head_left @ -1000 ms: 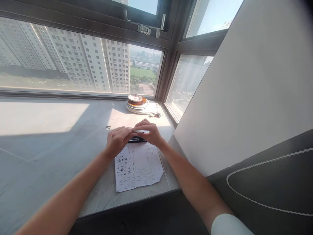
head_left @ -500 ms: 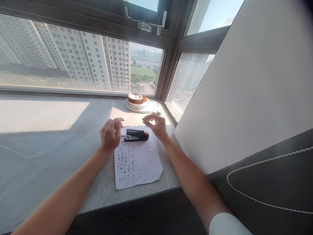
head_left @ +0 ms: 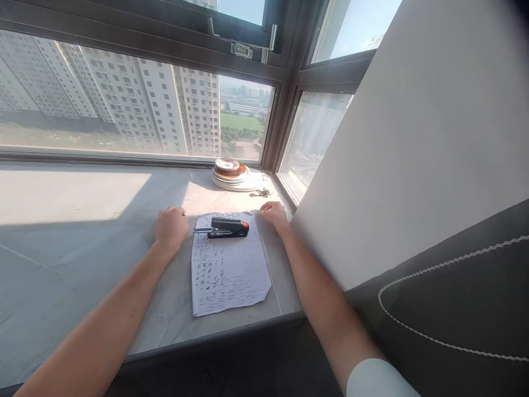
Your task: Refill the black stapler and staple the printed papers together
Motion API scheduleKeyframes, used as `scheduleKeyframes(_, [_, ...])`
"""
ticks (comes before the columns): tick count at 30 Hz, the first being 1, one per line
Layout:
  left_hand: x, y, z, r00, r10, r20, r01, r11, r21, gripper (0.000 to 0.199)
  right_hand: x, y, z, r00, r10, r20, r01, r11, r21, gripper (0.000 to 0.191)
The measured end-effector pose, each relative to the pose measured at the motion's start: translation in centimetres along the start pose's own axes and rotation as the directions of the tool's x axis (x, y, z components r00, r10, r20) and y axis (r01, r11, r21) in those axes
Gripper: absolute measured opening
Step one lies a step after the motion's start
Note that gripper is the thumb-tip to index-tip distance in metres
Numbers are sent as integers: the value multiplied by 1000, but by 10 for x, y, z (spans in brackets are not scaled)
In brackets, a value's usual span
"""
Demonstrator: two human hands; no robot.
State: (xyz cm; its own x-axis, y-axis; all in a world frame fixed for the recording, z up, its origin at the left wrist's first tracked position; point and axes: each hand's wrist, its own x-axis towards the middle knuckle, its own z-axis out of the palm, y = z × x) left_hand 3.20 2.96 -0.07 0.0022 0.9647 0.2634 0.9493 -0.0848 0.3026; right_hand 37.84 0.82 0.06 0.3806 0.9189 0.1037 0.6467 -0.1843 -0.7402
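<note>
A black stapler (head_left: 228, 227) with an orange tip lies on the upper part of a handwritten sheet of paper (head_left: 235, 275). A silvery metal piece sticks out from its left end. My left hand (head_left: 171, 227) rests on the sill just left of the paper, fingers curled closed; a tiny dark spot shows at the fingertips, too small to name. Beyond the paper's upper right corner, my right hand (head_left: 275, 214) is low over the sill with thumb and fingers pinched together. Whatever lies in that pinch is too small to make out.
A stack of plates (head_left: 230, 175) stands by the window corner, with a small bunch of keys (head_left: 260, 193) in front. The grey stone sill (head_left: 82, 264) runs left. A white slanted panel (head_left: 392, 154) borders the right side, with a bead chain (head_left: 409, 326) below it.
Both hands have moved apart and lower: the left one leftward off the paper's edge, the right one rightward to the sill. The keys and the stapler's metal piece now show more fully.
</note>
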Motion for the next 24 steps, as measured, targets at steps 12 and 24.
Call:
scheduleKeyframes(12, [6,11,4,976,131,-176,-170,958,-231,20,-47,-52,10,579,-765,281,646,641,414,36])
scheduleKeyframes(24, [-11,34,-14,965,123,-230,-254,645,-721,31,-47,-47,24,702,-685,193,638,726,257,31])
